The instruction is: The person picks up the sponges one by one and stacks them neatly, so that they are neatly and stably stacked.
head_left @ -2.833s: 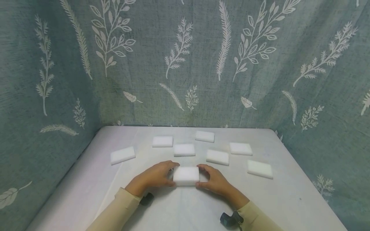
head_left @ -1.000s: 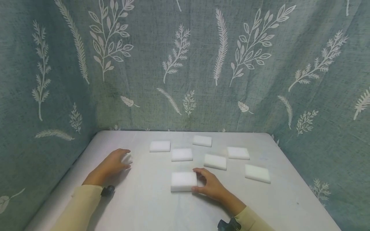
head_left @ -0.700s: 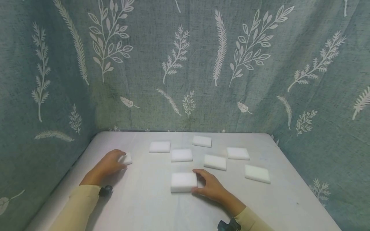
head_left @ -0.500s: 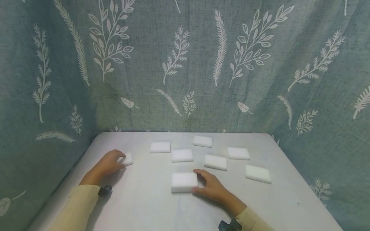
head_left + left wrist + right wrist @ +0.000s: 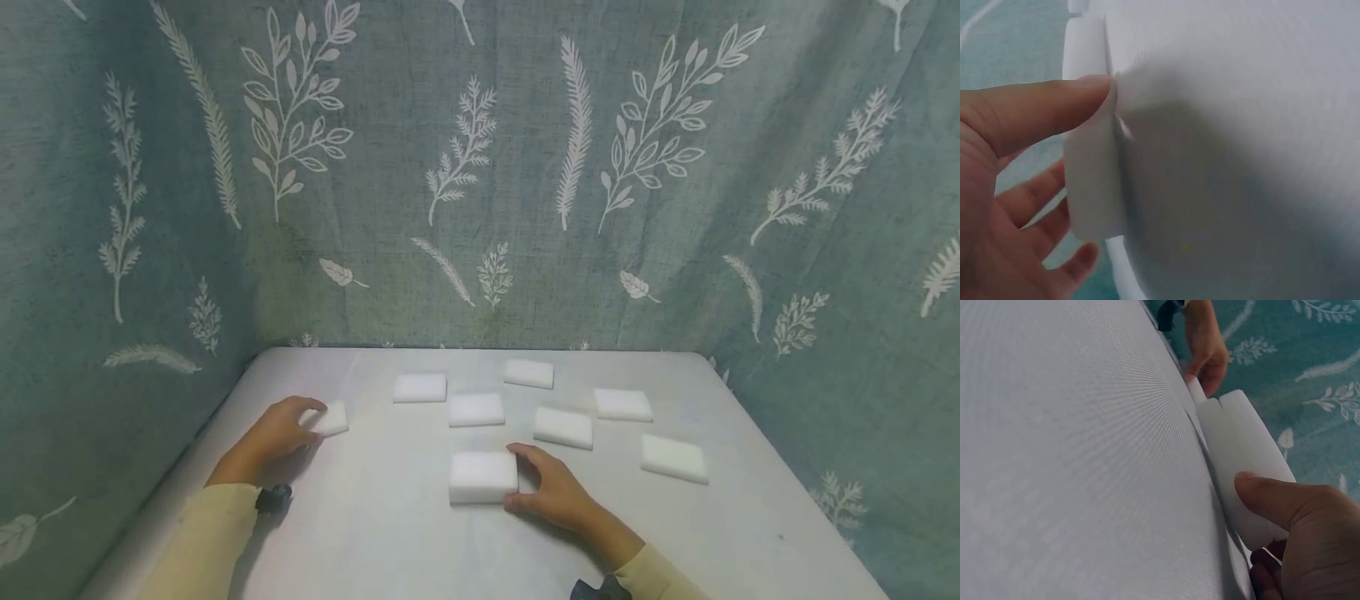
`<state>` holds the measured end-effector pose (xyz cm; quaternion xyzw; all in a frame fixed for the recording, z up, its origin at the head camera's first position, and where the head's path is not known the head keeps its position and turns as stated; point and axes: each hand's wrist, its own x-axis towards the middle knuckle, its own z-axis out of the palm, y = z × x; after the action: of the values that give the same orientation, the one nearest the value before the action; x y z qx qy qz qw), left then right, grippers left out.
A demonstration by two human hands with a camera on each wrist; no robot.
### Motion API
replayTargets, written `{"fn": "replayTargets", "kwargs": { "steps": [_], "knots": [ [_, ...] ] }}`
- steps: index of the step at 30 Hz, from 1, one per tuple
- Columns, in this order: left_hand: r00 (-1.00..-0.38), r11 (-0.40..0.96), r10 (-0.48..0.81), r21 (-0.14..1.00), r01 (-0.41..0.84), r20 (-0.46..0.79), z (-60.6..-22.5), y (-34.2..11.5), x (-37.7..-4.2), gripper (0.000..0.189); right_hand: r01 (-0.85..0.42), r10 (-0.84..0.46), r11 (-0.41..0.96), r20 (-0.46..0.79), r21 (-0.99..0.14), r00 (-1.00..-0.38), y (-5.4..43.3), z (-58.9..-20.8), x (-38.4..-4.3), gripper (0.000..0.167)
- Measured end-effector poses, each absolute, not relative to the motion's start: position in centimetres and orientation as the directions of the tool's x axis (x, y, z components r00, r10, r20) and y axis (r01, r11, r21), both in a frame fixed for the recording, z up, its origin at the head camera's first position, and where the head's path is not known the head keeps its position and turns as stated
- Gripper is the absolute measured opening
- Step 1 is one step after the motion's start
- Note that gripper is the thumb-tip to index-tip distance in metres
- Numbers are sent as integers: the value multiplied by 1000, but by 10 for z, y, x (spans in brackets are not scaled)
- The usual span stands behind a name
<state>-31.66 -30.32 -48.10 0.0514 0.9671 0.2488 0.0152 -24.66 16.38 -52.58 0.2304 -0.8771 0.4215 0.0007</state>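
At the table's left, my left hand [image 5: 272, 435] pinches a white melamine sponge [image 5: 334, 418] by its left end, thumb on the near edge and fingers at the far edge. The left wrist view shows the thumb across this sponge [image 5: 1092, 187], which lies on the table. In the middle, two white sponges [image 5: 482, 478] lie stacked flat, and my right hand [image 5: 553, 490] grips their right end. A seam between the two layers shows on the stack [image 5: 1241, 444] in the right wrist view, where my thumb presses the near side.
Several single white sponges lie spread behind and right of the stack, such as one [image 5: 476, 409] just behind it and one [image 5: 674, 458] at the right. The white table [image 5: 420, 550] is enclosed by a leaf-patterned green curtain [image 5: 390, 183] at the back and sides.
My left hand has left the stack and gone left to the far-left sponge, then shifted slightly along it toward its left end. My right hand stays on the stack.
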Motion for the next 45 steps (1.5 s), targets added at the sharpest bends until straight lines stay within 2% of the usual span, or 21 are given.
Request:
{"fn": "replayTargets", "kwargs": {
  "steps": [10, 22, 31, 45],
  "knots": [
    [-990, 816, 129, 562, 139, 58, -481, -293, -312, 56, -381, -391, 539, 178, -751, -903, 163, -526, -245, 81],
    [-984, 803, 180, 578, 147, 0, -474, -269, -311, 72, -415, -393, 504, 226, -758, -891, 166, -525, -248, 79],
    [-987, 803, 155, 587, 104, -37, -474, -254, -302, 74, -430, -410, 489, 235, -759, -881, 168, -526, -248, 71],
    [-951, 774, 297, 561, 292, 85, -464, -233, -295, 60, -428, -417, 499, 224, -754, -881, 167, -525, -247, 70]
  ]
}}
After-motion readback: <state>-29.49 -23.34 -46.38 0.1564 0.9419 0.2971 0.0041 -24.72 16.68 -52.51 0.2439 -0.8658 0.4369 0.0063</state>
